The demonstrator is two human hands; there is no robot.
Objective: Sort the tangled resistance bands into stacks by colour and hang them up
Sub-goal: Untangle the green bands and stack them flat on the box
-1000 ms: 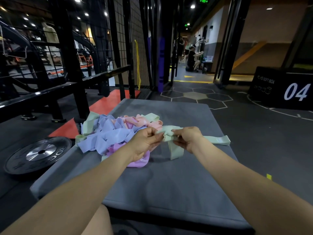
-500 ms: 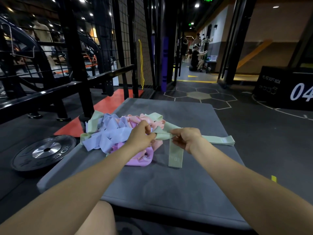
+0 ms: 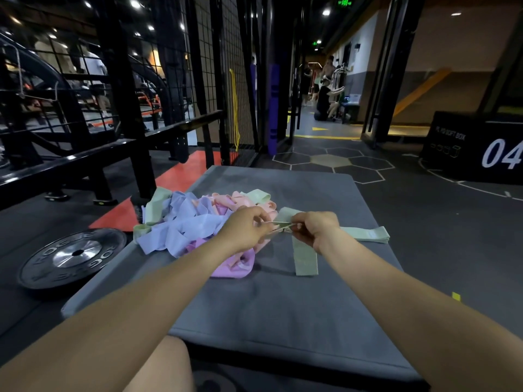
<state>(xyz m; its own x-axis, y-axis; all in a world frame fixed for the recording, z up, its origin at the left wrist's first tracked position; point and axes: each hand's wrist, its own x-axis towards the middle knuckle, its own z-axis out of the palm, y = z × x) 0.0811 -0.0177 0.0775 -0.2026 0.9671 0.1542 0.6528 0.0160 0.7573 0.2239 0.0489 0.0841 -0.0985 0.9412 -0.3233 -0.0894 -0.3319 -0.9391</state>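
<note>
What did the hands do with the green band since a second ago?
Both hands kept hold of the green band. The left hand and right hand now pinch a short stretch of it pulled thin and tight between them; earlier it was bunched there. Its loose end still hangs down onto the grey mat. The tangled pile and the weight plate stayed put.

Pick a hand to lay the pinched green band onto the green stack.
Right hand, probably: the green stack lies just beyond it on the mat. The left hand sits over the tangled pile.
</note>
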